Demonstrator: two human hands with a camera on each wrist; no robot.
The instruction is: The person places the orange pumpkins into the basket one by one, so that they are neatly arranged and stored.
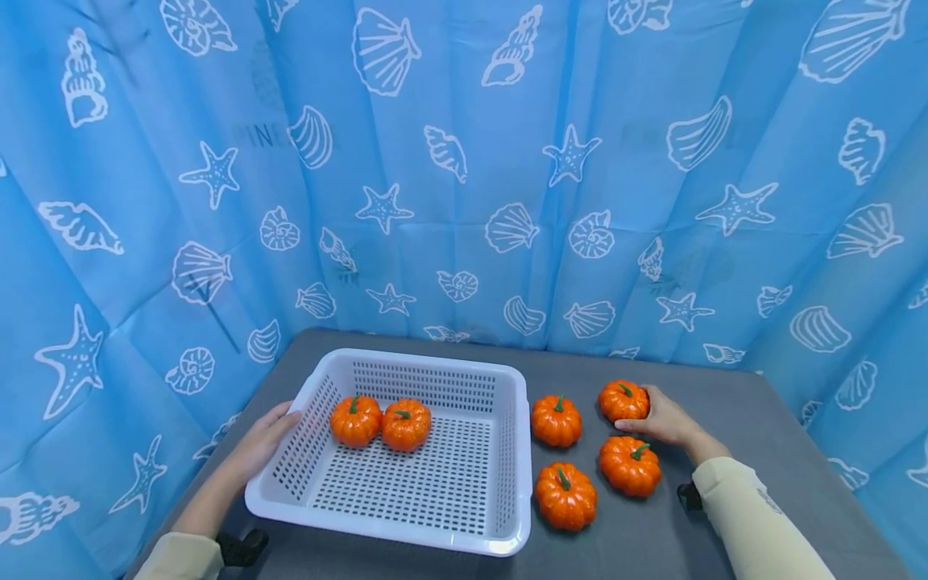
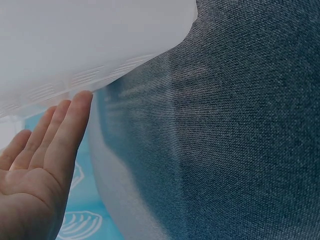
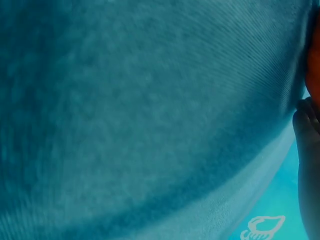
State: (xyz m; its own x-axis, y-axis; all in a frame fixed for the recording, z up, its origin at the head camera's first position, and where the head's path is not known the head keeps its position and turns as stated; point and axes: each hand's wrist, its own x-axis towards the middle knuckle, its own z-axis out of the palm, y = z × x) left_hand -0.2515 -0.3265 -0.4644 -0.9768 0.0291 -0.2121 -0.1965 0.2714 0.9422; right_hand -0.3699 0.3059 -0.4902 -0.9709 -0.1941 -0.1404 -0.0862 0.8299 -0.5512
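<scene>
At the far right of the table, my right hand grips a small orange pumpkin with a green stem, thumb at its front and fingers round its right side. In the right wrist view, part of that pumpkin shows at the edge beside dark fingers. My left hand is at the left side of a white perforated plastic basket. The left wrist view shows its straight fingers right at the basket's lower wall. Inside the basket sit two pumpkins, a left one and a right one.
Between basket and right hand stand three more pumpkins: one at the back, one in front, and one just in front of the gripped one. The dark grey table backs onto a blue shell-print curtain.
</scene>
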